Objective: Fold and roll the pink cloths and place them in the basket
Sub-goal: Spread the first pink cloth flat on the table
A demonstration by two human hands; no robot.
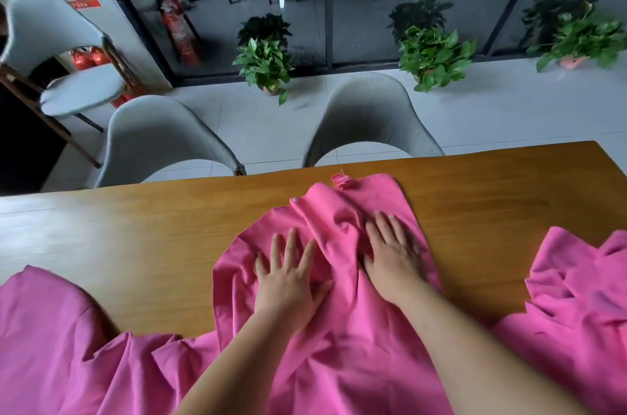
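L hand (288, 275), R hand (393, 255): flat, palms down

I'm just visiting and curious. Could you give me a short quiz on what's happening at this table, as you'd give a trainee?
1. True or false: the left hand and right hand both press flat on the middle pink cloth.
2. What lies at the right end of the table? A a basket; B another crumpled pink cloth; C a potted plant.
3. Short answer: is the middle pink cloth rolled yet?
Key: 1 true; 2 B; 3 no, it lies spread and wrinkled.
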